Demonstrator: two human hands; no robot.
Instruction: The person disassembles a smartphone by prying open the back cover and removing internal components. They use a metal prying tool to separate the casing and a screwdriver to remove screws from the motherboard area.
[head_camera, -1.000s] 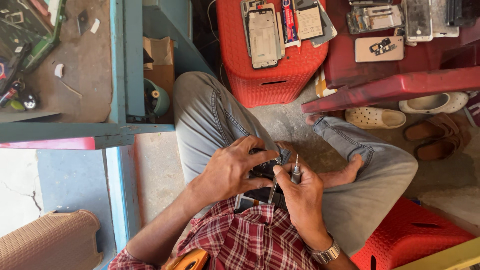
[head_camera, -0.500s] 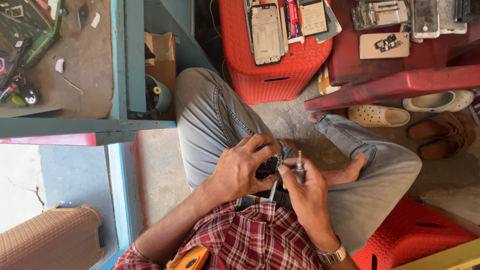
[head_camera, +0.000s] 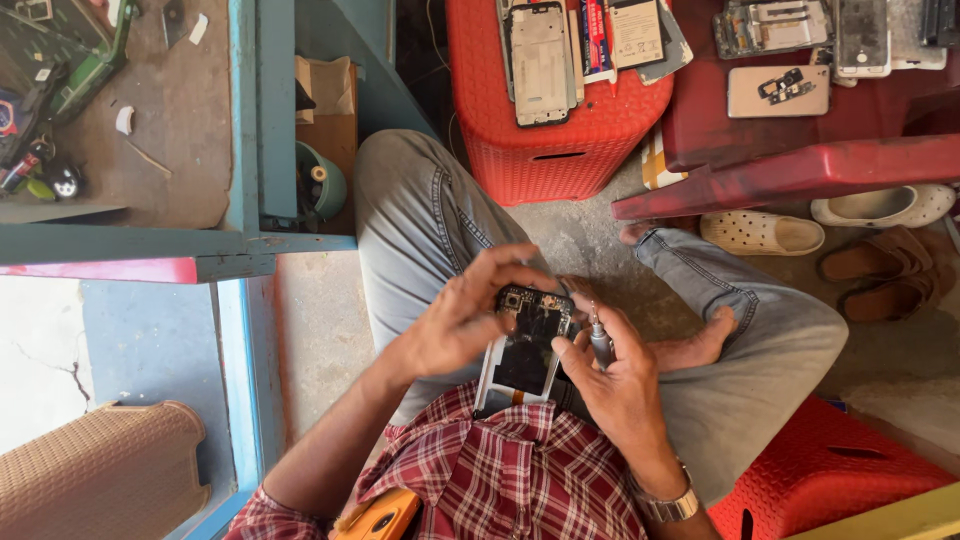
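At centre of frame, over the lap: opened phone (head_camera: 527, 345), back off, circuit bare. Left hand (head_camera: 455, 320) curled around its top edge; right hand (head_camera: 612, 375) closed on screwdriver (head_camera: 598, 340). Probably light, stiff, fragile; better gripped by side edges.

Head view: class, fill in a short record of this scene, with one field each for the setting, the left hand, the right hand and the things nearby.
Setting: person seated cross-legged on a concrete floor
Left hand: fingers curled over the top of an opened phone
Right hand: steadies the phone's side and holds a small screwdriver upright
Nearby: red plastic stool bearing phone parts; sandals beside it
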